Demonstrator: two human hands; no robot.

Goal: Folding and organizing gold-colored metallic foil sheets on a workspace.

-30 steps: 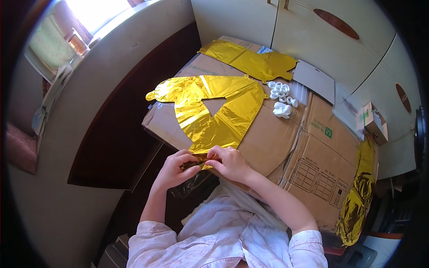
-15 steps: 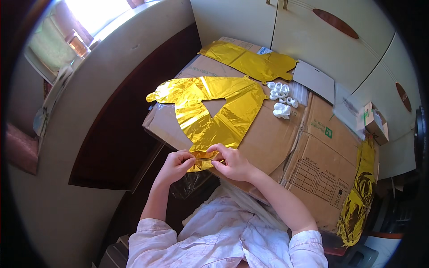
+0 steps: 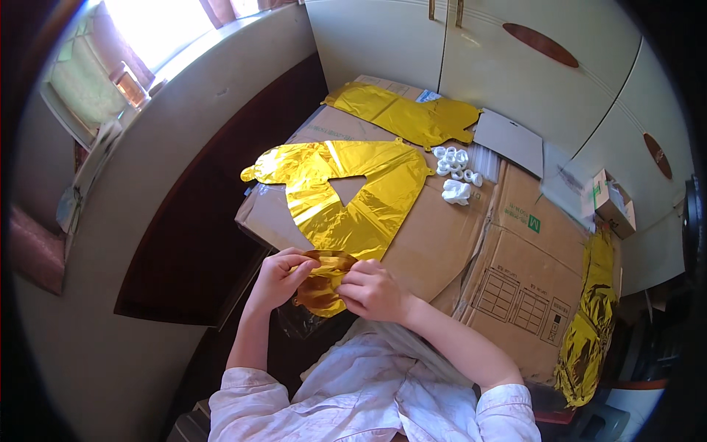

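Note:
A flat, uninflated gold foil balloon [image 3: 398, 173] with a triangular opening lies across the cardboard. Its near end hangs over the front edge, between my hands. My left hand [image 3: 278, 280] pinches the left side of that end. On the right side, the fingers of my right hand [image 3: 377, 292] are closed on the foil. The held part is folded or bulged and shows a darker gold surface; my fingertips are partly hidden in it. A second flat gold foil balloon [image 3: 401, 114] lies at the far edge of the cardboard.
Large cardboard boxes [image 3: 442, 243] form the work surface. Several white rings [image 3: 451, 160], a crumpled white piece [image 3: 456, 193], clear strips [image 3: 484, 162] and a grey-white board [image 3: 509, 140] lie at the back right. A small open box [image 3: 615, 202] and crumpled gold foil [image 3: 585, 339] are at the right edge.
The balloon's near end has been lifted and bunched between my hands, with more foil now hanging below them. My right hand has come slightly lower, its fingers more curled. The view has shifted slightly.

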